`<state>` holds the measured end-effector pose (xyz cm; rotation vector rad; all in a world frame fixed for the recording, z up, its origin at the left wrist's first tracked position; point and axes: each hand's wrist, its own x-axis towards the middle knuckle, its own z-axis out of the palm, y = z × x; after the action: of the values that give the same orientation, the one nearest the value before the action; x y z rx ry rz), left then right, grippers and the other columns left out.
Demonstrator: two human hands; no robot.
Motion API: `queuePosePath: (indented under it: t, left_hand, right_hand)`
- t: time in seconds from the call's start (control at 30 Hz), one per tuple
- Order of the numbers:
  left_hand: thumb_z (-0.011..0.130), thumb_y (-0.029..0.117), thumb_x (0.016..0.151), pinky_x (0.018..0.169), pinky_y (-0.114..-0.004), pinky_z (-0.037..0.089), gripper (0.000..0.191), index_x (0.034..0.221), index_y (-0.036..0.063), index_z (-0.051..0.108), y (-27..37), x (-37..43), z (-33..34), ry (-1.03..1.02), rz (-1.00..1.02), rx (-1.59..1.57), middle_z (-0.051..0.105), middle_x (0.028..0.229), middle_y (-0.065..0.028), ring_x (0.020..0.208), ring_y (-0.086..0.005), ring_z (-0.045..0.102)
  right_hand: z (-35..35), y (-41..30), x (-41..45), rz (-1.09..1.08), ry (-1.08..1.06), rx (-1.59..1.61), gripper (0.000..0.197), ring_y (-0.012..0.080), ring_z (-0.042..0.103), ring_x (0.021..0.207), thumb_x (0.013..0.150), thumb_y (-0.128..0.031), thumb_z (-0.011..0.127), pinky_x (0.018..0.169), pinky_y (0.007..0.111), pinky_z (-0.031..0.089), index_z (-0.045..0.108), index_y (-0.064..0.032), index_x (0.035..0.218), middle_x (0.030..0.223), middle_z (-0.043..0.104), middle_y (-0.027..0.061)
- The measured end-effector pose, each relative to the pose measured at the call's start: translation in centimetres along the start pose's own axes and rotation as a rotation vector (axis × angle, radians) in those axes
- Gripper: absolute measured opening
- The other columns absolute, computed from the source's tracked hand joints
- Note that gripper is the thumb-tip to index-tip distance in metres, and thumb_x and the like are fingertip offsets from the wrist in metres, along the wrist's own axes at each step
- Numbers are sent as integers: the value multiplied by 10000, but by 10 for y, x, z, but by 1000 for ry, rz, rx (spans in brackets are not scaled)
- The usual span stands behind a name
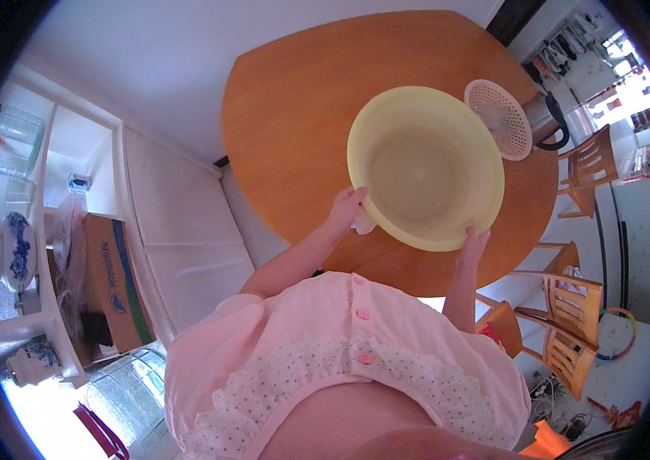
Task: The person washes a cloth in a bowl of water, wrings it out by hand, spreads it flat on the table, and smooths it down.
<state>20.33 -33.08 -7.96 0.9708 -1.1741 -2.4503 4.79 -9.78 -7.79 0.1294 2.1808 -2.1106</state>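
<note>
Before me, over a wooden table (296,115), is a large pale yellow plastic basin (423,167) whose inside faces me. My left hand (348,208) grips its near left rim, with a small whitish thing (364,222) just below the fingers. At the near right rim, my right hand (475,241) has its thumb over the edge. Both hands' undersides are hidden by the basin and the angle. A white perforated plastic basket (499,119) sits beyond the basin's right side, close to its rim.
A metal kettle with a black handle (544,121) stands at the table's right edge. Wooden chairs (572,305) are along the right, near a hoop (627,339) and cables on the floor. White shelves at left hold a cardboard box (112,282), a glass container (14,141) and a blue-patterned pot (14,251).
</note>
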Motion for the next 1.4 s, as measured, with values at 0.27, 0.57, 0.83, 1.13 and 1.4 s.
queuePosePath:
  t: [0.27,0.57,0.83,1.13,1.4]
  left_hand:
    - [470,207,819,619,-303,477,247,939,-3,523,30,-14,-54,132,54,-69,589,841,-104,707,-198,587]
    - [457,221,815,690,-300,445,259,944,4,515,65,-36,-116,232,213,-82,578,859,-92,773,-190,558]
    - [463,248,836,759,-287,419,302,1006,-1,483,84,-34,-170,324,234,-105,557,938,-83,843,-164,534]
    - [350,320,880,802,-317,405,386,1106,16,428,94,-18,-196,293,296,-111,526,1040,-100,914,-195,516]
    - [211,578,825,788,-312,414,681,1184,21,368,63,-51,-157,-42,-10,-194,474,1111,-97,939,-196,496]
  right_hand:
    - [52,15,-23,-6,-128,-32,527,223,415,1029,695,-25,471,884,316,331,296,27,1189,1121,423,134]
    - [138,14,-62,-12,-189,102,501,232,421,1012,728,1,459,878,331,334,275,24,1193,1114,419,145]
    - [210,-2,-92,40,-210,113,433,230,432,1014,748,-4,424,877,328,341,302,29,1162,1118,424,148]
    - [252,13,-106,55,-100,191,367,215,438,963,763,-37,420,838,315,362,313,22,1109,1083,431,139]
    - [264,0,-123,40,-110,93,410,204,411,1014,808,-112,424,847,314,352,261,25,1159,1127,382,144]
